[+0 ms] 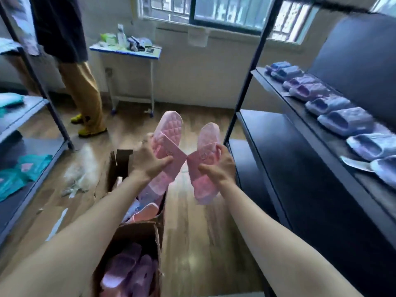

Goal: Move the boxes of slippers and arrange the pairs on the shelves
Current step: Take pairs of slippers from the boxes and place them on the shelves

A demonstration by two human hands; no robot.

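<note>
I hold a pair of pink quilted slippers up in front of me, above the floor. My left hand (150,161) grips the left pink slipper (169,133) by its strap. The right pink slipper (206,146) is held the same way by my right hand (218,166). The two straps touch in the middle. Below my arms stands an open cardboard box (137,232) with several pink and purple slippers inside. On the dark shelf (317,129) to my right, a row of blue and purple slippers (345,121) lies side by side.
A second rack (32,125) on the left carries teal packets. A person in tan trousers (85,97) stands at the back left near a small white table (128,53) under the window. Plastic wrap and paper scraps (75,185) litter the wooden floor.
</note>
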